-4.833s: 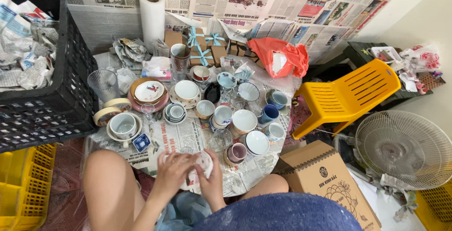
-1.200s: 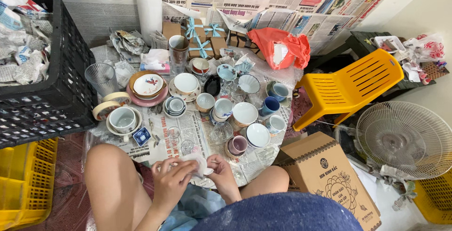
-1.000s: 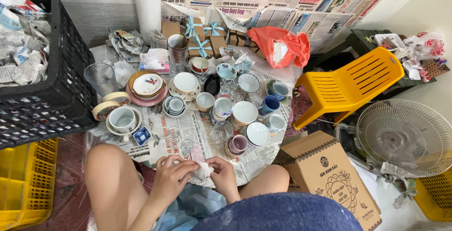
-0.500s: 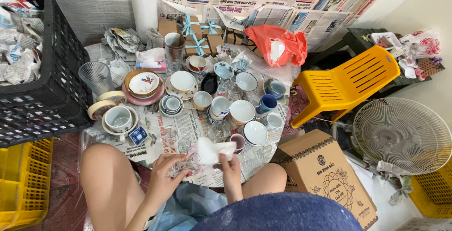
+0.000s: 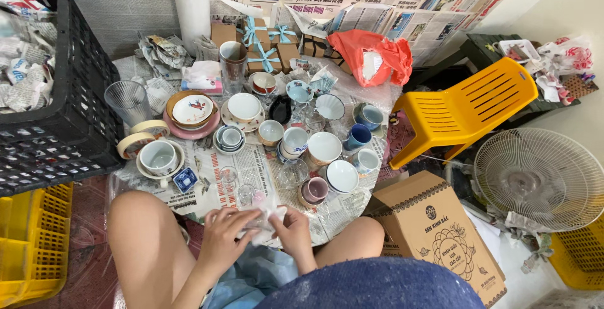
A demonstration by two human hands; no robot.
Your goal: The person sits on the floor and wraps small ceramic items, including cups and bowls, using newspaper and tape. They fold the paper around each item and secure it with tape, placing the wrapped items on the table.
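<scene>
Now both hands have come back down from the raised position of half a second ago: the left hand (image 5: 228,232) and right hand (image 5: 290,232) together clasp a small white crumpled paper-wrapped bundle (image 5: 267,216) at six o'clock on the newspaper-covered round table (image 5: 251,164), apparently still wrapping.
</scene>
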